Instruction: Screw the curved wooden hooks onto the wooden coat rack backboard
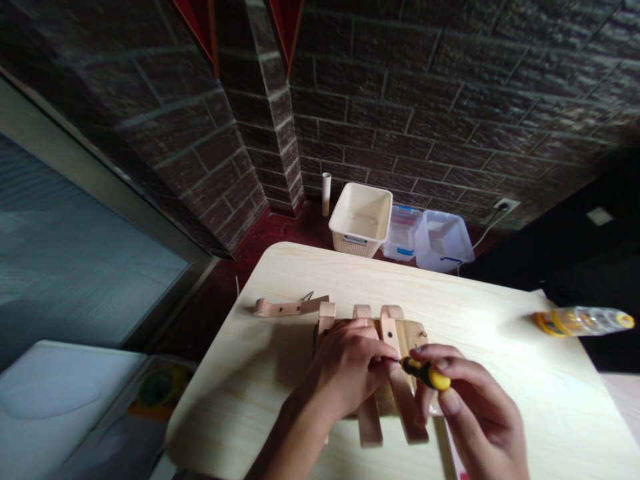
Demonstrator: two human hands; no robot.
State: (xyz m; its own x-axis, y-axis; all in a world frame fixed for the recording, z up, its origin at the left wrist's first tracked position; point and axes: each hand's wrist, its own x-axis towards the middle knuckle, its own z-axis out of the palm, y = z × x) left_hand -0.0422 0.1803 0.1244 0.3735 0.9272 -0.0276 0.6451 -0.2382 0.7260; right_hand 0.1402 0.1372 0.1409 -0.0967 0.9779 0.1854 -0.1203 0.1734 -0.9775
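Note:
My right hand (475,400) is closed around the yellow and black handle of a screwdriver (425,372), whose tip points left at a pale strip. My left hand (347,363) rests over a wooden board (413,330), thumb and forefinger pinched beside that tip; whatever sits between them is too small to make out. Across the board lie several pale tan strips (411,407) with curled far ends and dark holes or screw heads. Much of the board is hidden under my left hand. A separate curled strip (285,309) lies just beyond it to the left.
The light wooden table (500,320) bears a clear bottle-shaped container with yellow ends (583,321) at right. A long narrow strip (447,447) lies near my right wrist. Beyond the far edge, a cream bin (360,243) and a clear plastic box (445,240) stand on the floor.

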